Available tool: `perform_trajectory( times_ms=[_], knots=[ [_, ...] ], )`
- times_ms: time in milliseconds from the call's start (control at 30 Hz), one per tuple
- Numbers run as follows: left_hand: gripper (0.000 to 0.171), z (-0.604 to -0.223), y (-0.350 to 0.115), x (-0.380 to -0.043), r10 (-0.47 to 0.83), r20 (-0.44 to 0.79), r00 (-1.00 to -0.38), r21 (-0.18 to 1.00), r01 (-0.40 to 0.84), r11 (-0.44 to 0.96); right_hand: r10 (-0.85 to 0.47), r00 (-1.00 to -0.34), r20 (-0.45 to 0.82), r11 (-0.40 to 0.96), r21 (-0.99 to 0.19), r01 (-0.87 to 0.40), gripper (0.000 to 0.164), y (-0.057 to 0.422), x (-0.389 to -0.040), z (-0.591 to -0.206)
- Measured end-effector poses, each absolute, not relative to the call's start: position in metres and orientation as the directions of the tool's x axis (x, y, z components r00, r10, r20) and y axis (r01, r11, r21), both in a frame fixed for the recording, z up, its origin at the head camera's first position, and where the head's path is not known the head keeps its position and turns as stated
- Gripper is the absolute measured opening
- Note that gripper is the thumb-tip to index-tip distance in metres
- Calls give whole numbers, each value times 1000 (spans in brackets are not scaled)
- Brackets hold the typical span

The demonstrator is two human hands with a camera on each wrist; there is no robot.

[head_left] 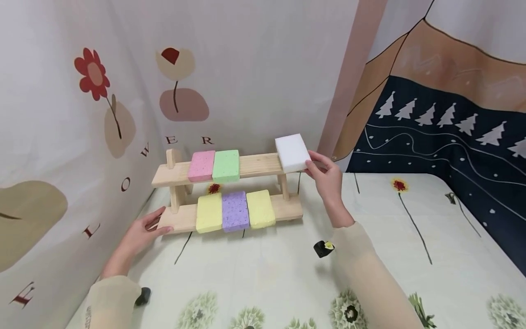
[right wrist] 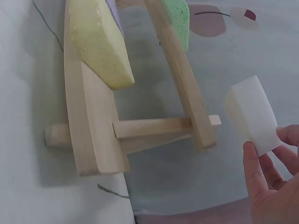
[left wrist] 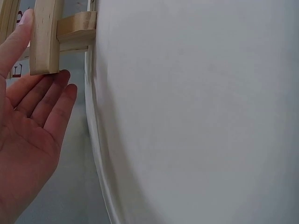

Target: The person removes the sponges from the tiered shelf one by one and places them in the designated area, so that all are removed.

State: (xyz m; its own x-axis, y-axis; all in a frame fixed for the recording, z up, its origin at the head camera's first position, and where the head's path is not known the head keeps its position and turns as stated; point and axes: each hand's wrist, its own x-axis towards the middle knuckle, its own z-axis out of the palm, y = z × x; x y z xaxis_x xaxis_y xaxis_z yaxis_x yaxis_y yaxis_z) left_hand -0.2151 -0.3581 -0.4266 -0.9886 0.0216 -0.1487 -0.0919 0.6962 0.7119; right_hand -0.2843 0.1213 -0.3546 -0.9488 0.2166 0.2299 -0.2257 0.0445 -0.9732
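A two-tier wooden rack [head_left: 259,165] stands at the back of the cloth. At its lower left end, my left hand [head_left: 141,230] holds the board between thumb and fingers; the left wrist view shows the thumb [left wrist: 21,39] on one face and the fingers at the other. My right hand [head_left: 328,179] pinches a white sponge block [head_left: 292,153] at the upper board's right end. A gap shows between block and board in the right wrist view. Pink [head_left: 201,166] and green [head_left: 226,165] sponges sit on the upper tier; yellow [head_left: 209,212], purple [head_left: 235,210] and second yellow [head_left: 260,209] sponges line the lower.
Printed cloth [head_left: 279,269] covers the surface, and a fabric curtain [head_left: 255,68] hangs right behind the rack. A dark panel with printed trees [head_left: 435,137] rises at the right. Small black pieces [head_left: 323,249] show beside the sleeves.
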Motion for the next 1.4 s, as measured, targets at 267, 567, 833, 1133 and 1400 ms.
perform_trajectory(
  times_ms=[267,567,833,1133,1400],
  knots=[
    [88,-428,-359,-215,25,-131,-991,704,-76,706,260,-940,220,73,-975,-208,36,138,-285,-360],
    [87,-428,-358,-214,23,-111,-994,689,-61,722,281,-942,183,60,-983,-173,38,152,-284,-370],
    [86,-429,-358,-215,25,-108,-994,691,-57,721,311,-939,145,53,-989,-135,39,161,-283,-378],
    [88,-430,-359,-214,18,-133,-991,696,-80,713,343,-933,110,40,-994,-103,39,170,-284,-391],
    [87,-429,-358,-214,17,-122,-992,684,-71,726,359,-929,91,35,-996,-84,39,174,-286,-399]
  ],
)
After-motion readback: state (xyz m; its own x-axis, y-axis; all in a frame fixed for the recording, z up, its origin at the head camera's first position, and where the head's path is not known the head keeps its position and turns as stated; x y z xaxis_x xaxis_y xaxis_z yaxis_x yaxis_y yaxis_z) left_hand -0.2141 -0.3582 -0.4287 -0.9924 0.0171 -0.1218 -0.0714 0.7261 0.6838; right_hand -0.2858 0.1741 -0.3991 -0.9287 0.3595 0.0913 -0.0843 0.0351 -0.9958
